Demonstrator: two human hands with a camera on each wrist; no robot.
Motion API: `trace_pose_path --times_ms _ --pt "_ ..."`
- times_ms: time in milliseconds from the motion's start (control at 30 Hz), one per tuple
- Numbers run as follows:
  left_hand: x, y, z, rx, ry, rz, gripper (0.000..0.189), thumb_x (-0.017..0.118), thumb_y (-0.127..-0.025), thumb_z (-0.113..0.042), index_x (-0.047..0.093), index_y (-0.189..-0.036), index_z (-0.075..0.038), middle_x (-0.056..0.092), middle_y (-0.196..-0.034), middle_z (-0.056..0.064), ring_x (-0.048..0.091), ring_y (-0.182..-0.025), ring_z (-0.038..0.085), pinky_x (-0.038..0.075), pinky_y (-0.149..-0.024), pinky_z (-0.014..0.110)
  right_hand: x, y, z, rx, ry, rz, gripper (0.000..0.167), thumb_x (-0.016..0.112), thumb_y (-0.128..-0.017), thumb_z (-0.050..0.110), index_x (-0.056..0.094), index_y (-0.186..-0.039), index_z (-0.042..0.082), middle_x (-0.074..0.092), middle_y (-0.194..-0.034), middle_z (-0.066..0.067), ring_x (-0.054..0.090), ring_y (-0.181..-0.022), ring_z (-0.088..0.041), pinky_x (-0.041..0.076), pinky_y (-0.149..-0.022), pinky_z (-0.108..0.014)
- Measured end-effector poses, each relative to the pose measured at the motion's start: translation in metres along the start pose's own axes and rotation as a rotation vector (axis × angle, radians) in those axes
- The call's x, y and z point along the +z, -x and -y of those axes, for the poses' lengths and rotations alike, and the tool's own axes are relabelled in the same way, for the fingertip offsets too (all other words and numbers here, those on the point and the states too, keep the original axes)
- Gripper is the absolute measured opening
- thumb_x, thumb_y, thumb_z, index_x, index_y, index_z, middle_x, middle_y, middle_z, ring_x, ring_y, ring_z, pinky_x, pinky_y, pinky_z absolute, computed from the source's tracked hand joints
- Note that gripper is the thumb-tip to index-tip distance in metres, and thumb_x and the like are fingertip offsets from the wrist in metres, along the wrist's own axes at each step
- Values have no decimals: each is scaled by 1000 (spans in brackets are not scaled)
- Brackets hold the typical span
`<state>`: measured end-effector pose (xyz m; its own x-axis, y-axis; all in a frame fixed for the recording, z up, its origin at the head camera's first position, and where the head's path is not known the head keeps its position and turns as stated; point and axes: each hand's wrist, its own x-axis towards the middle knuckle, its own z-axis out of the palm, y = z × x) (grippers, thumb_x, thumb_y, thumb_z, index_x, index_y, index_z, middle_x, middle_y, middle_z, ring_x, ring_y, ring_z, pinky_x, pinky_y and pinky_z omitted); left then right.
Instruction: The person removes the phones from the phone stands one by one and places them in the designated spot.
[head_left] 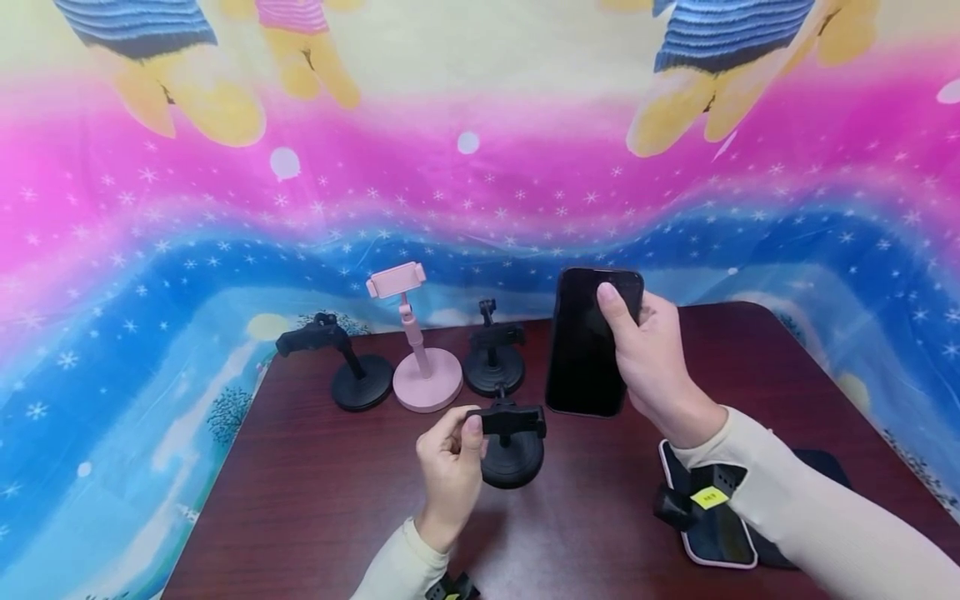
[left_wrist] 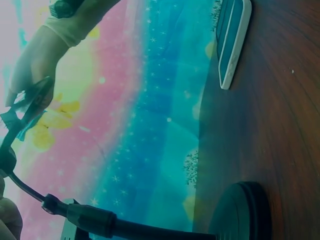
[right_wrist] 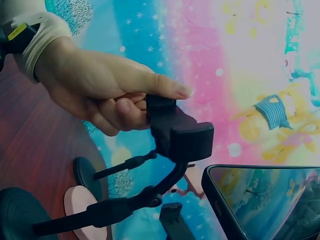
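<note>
My left hand point(head_left: 450, 467) pinches one end of the clamp on a black phone stand point(head_left: 517, 467), which stands upright on its round base. In the right wrist view, the thumb of that hand lies along the top of the clamp point(right_wrist: 192, 142), and no phone sits in it. My right hand point(head_left: 660, 367) holds a black smartphone point(head_left: 585, 358) by its right edge, thumb across the dark screen. The phone is raised above the table, to the right of the clamp. In the left wrist view the stand's jointed neck point(left_wrist: 92, 217) rises from its base.
Behind are a pink phone stand point(head_left: 427, 379), a black stand point(head_left: 362, 383) at the left and another black stand point(head_left: 493, 367). A light-rimmed phone point(head_left: 720, 533) and a dark flat thing point(head_left: 825, 471) lie under my right forearm. A patterned cloth point(head_left: 480, 183) hangs beyond the table point(head_left: 337, 500).
</note>
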<state>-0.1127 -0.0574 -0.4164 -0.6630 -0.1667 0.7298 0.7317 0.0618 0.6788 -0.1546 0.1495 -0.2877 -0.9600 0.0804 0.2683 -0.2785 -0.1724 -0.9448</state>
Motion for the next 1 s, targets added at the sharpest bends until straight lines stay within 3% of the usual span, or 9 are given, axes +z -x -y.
trace_pose_path --times_ms 233,500,733,1000 --pt "-1 0 -5 -59 33 23 10 55 -98 8 65 -94 7 49 -53 13 48 -47 17 39 -41 19 -7 2 -6 7 12 -8 16 57 -104 22 72 -104 18 78 -90 8 75 -77 -6 61 -72 -24" --pt "-2 -1 -10 -181 -3 65 17 50 -101 4 64 -93 -1 52 -54 12 49 -47 24 38 -44 21 -15 6 -9 22 25 -10 16 56 -105 23 72 -104 20 77 -88 8 74 -76 -5 61 -70 -22" --pt "-4 -3 -16 -233 32 91 17 50 -102 2 65 -97 -1 62 -60 17 37 -41 1 30 -34 19 -18 10 -14 63 45 -16 17 56 -105 26 73 -100 22 77 -85 10 74 -74 -5 61 -70 -22" --pt "-7 -3 -17 -303 88 122 14 51 -103 -1 64 -101 2 65 -65 24 33 -40 -3 28 -33 18 -23 13 -22 94 48 -31 18 57 -104 26 73 -99 23 78 -84 10 75 -73 -5 61 -69 -23"
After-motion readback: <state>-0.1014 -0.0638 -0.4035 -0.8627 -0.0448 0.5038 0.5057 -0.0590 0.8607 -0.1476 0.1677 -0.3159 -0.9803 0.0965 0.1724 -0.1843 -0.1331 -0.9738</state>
